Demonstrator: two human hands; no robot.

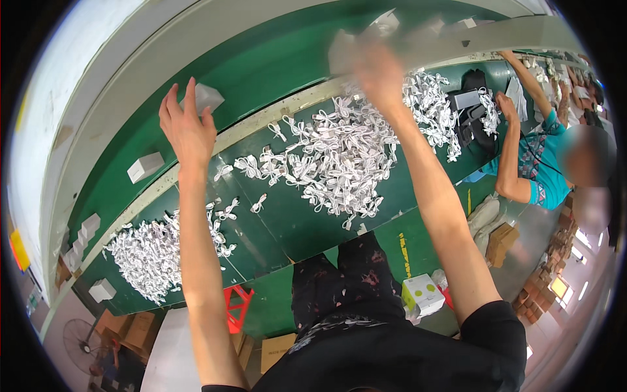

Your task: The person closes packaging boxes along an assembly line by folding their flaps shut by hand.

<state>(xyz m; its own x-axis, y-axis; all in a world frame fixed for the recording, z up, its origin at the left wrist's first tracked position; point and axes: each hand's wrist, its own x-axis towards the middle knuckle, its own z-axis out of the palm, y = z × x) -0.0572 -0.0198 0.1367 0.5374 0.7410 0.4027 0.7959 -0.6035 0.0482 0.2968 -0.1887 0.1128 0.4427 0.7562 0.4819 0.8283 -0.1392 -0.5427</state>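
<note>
while my left hand (pixel 189 132) spreads its fingers loosely beside a white box (pixel 209 98) on the green belt (pixel 274 55), my right hand (pixel 379 75) blurred, its grip i cannot tell, white cables (pixel 346 157) heaped nearer me

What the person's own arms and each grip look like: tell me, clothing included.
The right sleeve is black and short; only a black edge of the left sleeve shows. Both forearms are bare. The left grip is an ungloved hand with slender fingers; the right grip is ungloved too, but blurred.
</note>
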